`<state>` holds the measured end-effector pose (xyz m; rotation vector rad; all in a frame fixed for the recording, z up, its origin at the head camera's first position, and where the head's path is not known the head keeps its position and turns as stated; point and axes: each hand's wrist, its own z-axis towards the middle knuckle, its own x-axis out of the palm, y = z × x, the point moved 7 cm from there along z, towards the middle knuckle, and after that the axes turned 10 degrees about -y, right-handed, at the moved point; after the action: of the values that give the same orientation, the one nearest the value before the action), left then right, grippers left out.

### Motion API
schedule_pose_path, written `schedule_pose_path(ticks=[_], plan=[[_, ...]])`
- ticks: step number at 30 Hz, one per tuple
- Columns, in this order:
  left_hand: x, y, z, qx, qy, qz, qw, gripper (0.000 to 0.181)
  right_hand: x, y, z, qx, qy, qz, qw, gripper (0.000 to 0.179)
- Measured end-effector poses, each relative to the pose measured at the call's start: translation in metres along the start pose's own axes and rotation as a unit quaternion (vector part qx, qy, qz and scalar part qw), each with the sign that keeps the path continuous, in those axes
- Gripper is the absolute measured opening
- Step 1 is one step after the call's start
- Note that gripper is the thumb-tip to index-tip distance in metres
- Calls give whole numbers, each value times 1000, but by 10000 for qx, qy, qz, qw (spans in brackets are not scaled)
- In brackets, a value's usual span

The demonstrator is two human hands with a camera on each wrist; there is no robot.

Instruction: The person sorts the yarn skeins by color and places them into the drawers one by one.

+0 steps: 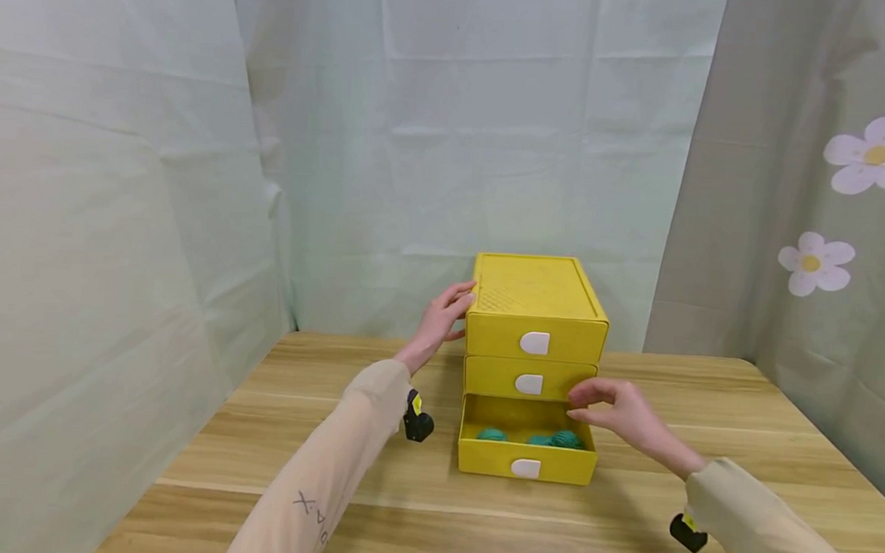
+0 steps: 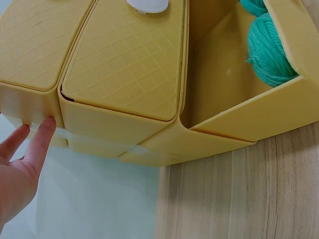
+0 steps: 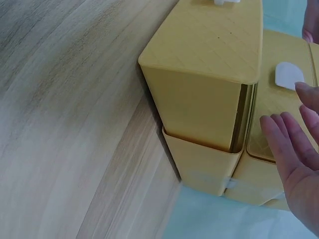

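A yellow three-drawer cabinet stands on the table. Its bottom drawer is pulled out, with green yarn balls inside; one yarn ball shows large in the left wrist view. My left hand rests its fingertips against the cabinet's left side near the top, fingers extended. At the right edge of the middle drawer, my right hand hovers with loosely bent fingers and holds nothing. In the right wrist view its fingers are before the middle drawer's front; contact is hard to tell.
White tabs mark the drawer fronts. Under everything lies a wood-grain table. Pale cloth hangs behind and at the left, and a flower-patterned curtain at the right.
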<state>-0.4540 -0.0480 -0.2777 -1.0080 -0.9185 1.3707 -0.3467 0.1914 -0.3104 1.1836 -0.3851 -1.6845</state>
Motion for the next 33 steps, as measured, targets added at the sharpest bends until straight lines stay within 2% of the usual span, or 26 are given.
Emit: schedule_pose_path(ticks=[3, 10, 13, 19, 26, 33], plan=[[0, 0, 0, 0, 14, 1, 10000, 43, -1, 2, 0, -31, 0, 10, 10000, 20], [0, 1, 0, -15, 6, 15, 10000, 43, 3, -25, 0, 97, 13, 200, 9998, 26], [0, 2, 0, -26, -2, 2, 10000, 43, 3, -28, 0, 96, -24, 214, 9997, 28], [0, 3, -1, -8, 17, -10, 10000, 43, 6, -25, -3, 141, -41, 260, 9996, 24], [0, 2, -2, 13, 35, 20, 10000, 43, 17, -16, -9, 177, 208, 509, 9983, 23], [0, 1, -1, 30, -20, 7, 10000, 42, 30, -9, -16, 186, 548, 762, 9954, 14]])
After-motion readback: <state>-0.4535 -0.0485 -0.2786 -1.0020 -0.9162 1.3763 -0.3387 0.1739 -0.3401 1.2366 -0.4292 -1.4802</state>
